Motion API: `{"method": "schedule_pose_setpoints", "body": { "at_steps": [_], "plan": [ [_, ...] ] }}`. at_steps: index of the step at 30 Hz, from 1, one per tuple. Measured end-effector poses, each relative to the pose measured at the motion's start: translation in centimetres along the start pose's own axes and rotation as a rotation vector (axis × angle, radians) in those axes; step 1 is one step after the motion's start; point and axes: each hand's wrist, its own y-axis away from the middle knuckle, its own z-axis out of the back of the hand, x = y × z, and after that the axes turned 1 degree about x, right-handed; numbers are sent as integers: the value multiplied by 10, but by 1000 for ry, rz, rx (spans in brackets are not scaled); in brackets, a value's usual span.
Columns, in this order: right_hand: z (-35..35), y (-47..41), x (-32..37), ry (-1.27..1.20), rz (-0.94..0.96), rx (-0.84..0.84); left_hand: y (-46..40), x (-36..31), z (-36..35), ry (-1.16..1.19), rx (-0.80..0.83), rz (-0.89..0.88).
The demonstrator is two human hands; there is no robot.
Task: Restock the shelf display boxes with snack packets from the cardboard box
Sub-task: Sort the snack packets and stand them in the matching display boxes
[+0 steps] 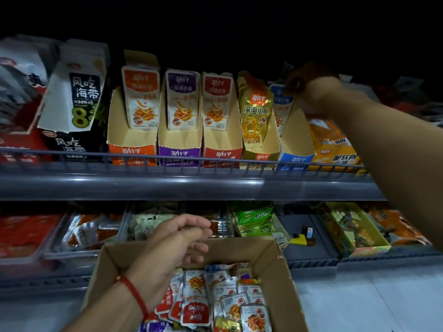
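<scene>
Fingers (293, 82) of right hand (311, 88) curled at top of blue-topped packets (281, 101) in blue display box (296, 149), grip unclear in shadow; left hand (177, 245) loosely relaxed, holding nothing, over cardboard box (275, 264). Five display boxes in a row on upper shelf (191, 183): orange (131, 142), purple (178, 144), red (221, 144), gold (261, 149), blue, each with upright packets. Loose snack packets (215, 300), red, purple, gold, heaped in cardboard box.
</scene>
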Motion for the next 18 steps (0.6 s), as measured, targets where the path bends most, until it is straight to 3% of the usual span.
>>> {"method": "schedule_pose_setpoints", "body": {
  "at_steps": [8, 11, 18],
  "plan": [
    [-12, -3, -7, 163, 40, -98, 1, 1, -4, -11, 26, -11],
    [-11, 5, -11, 138, 37, -152, 0, 2, -5, -21, 31, -6],
    [-1, 87, -14, -90, 286, -420, -6, 16, -11, -179, 63, -1]
  ]
}}
